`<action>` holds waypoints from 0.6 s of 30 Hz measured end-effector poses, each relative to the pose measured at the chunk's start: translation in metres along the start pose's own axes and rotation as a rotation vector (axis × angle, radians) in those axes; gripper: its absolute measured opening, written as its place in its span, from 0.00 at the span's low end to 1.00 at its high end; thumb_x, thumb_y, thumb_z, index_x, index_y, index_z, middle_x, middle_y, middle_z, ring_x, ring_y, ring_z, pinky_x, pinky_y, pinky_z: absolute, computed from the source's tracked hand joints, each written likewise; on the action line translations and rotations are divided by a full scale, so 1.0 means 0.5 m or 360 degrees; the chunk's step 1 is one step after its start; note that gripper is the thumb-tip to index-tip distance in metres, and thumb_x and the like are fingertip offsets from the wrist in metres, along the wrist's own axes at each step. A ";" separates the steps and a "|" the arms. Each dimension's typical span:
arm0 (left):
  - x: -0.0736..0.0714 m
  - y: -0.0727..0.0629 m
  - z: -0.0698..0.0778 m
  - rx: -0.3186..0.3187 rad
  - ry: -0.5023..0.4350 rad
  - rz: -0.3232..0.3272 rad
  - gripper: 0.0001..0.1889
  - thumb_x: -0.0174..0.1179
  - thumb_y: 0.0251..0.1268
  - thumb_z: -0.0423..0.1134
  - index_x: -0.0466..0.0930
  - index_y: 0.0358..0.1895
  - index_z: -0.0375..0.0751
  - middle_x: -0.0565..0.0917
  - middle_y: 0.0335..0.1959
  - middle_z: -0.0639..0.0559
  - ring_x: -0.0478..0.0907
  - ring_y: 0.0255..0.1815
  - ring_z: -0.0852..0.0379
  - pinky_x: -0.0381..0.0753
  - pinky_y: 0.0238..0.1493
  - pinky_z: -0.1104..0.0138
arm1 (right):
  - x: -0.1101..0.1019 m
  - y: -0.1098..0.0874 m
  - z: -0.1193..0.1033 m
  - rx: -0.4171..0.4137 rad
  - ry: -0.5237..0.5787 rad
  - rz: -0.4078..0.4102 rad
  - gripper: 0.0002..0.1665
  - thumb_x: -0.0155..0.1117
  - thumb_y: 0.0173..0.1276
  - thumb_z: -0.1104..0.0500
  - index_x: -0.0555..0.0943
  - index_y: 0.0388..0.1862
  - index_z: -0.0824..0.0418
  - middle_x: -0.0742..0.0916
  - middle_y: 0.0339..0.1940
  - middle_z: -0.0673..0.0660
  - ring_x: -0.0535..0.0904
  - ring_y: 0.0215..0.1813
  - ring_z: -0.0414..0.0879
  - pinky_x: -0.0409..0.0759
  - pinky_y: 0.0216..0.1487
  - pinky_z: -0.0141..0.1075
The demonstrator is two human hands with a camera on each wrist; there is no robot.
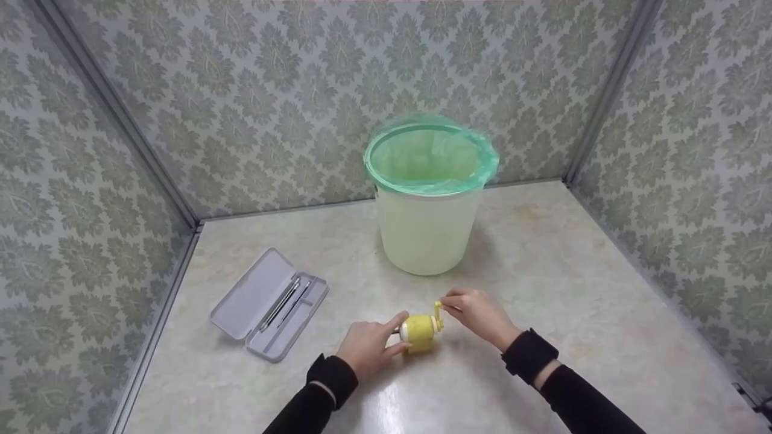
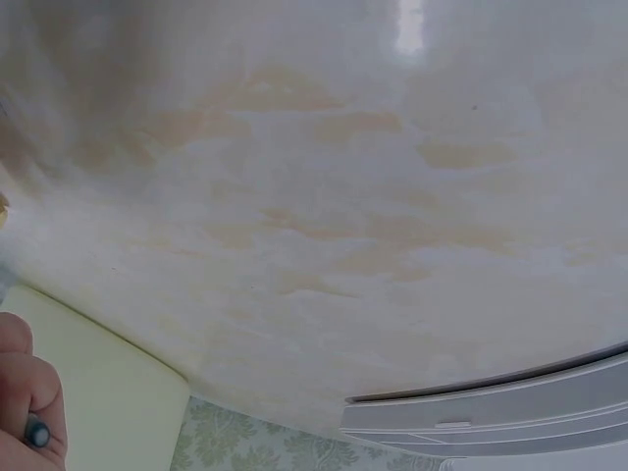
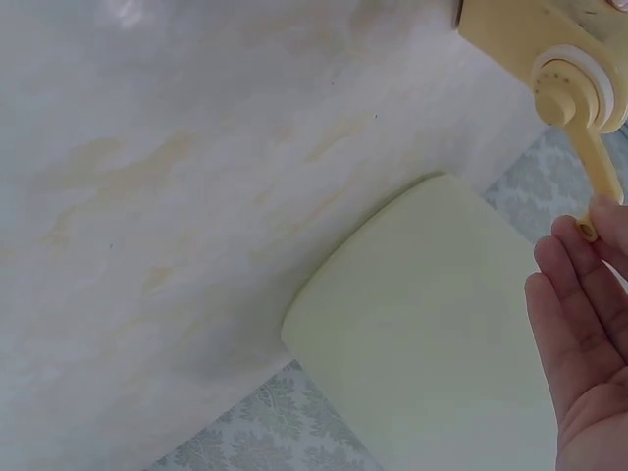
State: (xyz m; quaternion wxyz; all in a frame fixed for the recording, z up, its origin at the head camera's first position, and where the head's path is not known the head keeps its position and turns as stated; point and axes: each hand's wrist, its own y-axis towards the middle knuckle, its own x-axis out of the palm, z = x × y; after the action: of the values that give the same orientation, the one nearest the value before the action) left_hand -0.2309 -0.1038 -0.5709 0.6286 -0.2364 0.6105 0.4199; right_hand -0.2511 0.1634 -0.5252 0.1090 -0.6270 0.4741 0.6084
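Observation:
In the head view a yellow hand-crank pencil sharpener (image 1: 418, 333) stands on the table between both hands. My left hand (image 1: 369, 348) grips its left end, finger and thumb on either side of the body. A short dark piece of a pencil (image 1: 395, 331) shows between them, and the left wrist view catches the dark pencil end (image 2: 37, 432) poking out of the curled fingers (image 2: 22, 378). On the other side, my right hand (image 1: 479, 314) pinches the knob of the crank handle (image 3: 591, 162), which points up and away from the body.
An open grey pencil case (image 1: 256, 292) with several pencils (image 1: 283, 304) in its tray lies at the left. Behind the sharpener stands a pale bin (image 1: 427, 235) with a green bag (image 1: 429, 187) over its rim. Patterned walls (image 1: 289, 108) enclose the table.

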 end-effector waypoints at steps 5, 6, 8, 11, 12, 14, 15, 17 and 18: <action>-0.001 0.001 0.001 -0.0003 0.0001 -0.0022 0.30 0.58 0.69 0.64 0.70 0.70 0.58 0.86 0.21 0.53 0.76 0.18 0.58 0.75 0.24 0.65 | 0.015 0.011 0.007 0.0044 0.0013 -0.0042 0.07 0.70 0.68 0.63 0.91 0.42 0.62 0.91 0.35 0.56 0.88 0.38 0.49 0.87 0.41 0.40; -0.001 0.001 0.001 -0.0001 0.0003 -0.0022 0.30 0.59 0.69 0.64 0.70 0.70 0.58 0.86 0.21 0.53 0.76 0.18 0.58 0.74 0.24 0.65 | 0.019 0.013 0.009 0.0056 0.0021 -0.0051 0.06 0.70 0.68 0.63 0.91 0.41 0.62 0.91 0.35 0.56 0.89 0.38 0.49 0.87 0.41 0.40; 0.000 0.001 0.001 0.0005 0.0001 -0.0021 0.30 0.59 0.69 0.64 0.70 0.70 0.58 0.86 0.21 0.53 0.76 0.18 0.57 0.74 0.23 0.65 | 0.026 0.015 0.012 0.0072 0.0024 -0.0065 0.06 0.70 0.68 0.63 0.91 0.41 0.62 0.91 0.35 0.57 0.89 0.38 0.50 0.87 0.42 0.40; 0.003 0.001 0.000 0.0015 -0.0001 -0.0022 0.30 0.59 0.69 0.64 0.69 0.69 0.58 0.87 0.22 0.53 0.77 0.18 0.57 0.74 0.23 0.65 | 0.035 0.016 0.017 0.0094 0.0025 -0.0091 0.06 0.70 0.68 0.62 0.91 0.40 0.62 0.91 0.35 0.57 0.89 0.38 0.50 0.88 0.43 0.41; 0.003 0.001 0.000 0.0017 -0.0004 -0.0022 0.30 0.59 0.69 0.64 0.69 0.70 0.58 0.87 0.22 0.53 0.78 0.18 0.57 0.74 0.23 0.65 | 0.038 0.016 0.018 0.0099 0.0026 -0.0098 0.05 0.70 0.68 0.62 0.91 0.39 0.62 0.91 0.35 0.57 0.89 0.38 0.51 0.88 0.43 0.41; 0.004 0.001 -0.001 0.0021 -0.0005 -0.0021 0.30 0.59 0.69 0.64 0.69 0.70 0.58 0.87 0.22 0.54 0.78 0.19 0.57 0.74 0.24 0.65 | 0.043 0.016 0.021 0.0103 0.0025 -0.0107 0.05 0.71 0.67 0.63 0.91 0.39 0.62 0.91 0.35 0.57 0.89 0.38 0.51 0.88 0.43 0.41; 0.005 0.001 -0.001 0.0022 -0.0007 -0.0014 0.30 0.59 0.69 0.64 0.69 0.69 0.58 0.87 0.22 0.54 0.78 0.19 0.57 0.74 0.23 0.65 | 0.045 0.016 0.022 0.0102 0.0019 -0.0112 0.06 0.71 0.67 0.63 0.91 0.40 0.62 0.91 0.35 0.57 0.88 0.38 0.51 0.88 0.43 0.41; 0.005 0.000 -0.002 0.0030 -0.0007 0.0006 0.30 0.59 0.69 0.64 0.70 0.69 0.58 0.87 0.21 0.53 0.78 0.18 0.57 0.74 0.23 0.65 | 0.051 0.014 0.025 0.0091 0.0005 -0.0116 0.06 0.71 0.67 0.63 0.91 0.40 0.61 0.90 0.35 0.56 0.88 0.38 0.50 0.87 0.42 0.41; 0.006 -0.001 -0.002 0.0035 -0.0004 0.0016 0.29 0.58 0.69 0.64 0.70 0.69 0.58 0.86 0.20 0.53 0.77 0.18 0.57 0.74 0.23 0.64 | 0.055 0.013 0.026 0.0083 -0.0003 -0.0115 0.06 0.71 0.67 0.63 0.91 0.41 0.61 0.90 0.35 0.56 0.88 0.38 0.50 0.87 0.42 0.40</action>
State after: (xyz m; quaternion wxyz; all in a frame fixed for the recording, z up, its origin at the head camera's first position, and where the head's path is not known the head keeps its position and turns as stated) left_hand -0.2313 -0.1040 -0.5739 0.6299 -0.2258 0.6154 0.4166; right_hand -0.2696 0.1568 -0.5491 0.1475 -0.6401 0.4667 0.5922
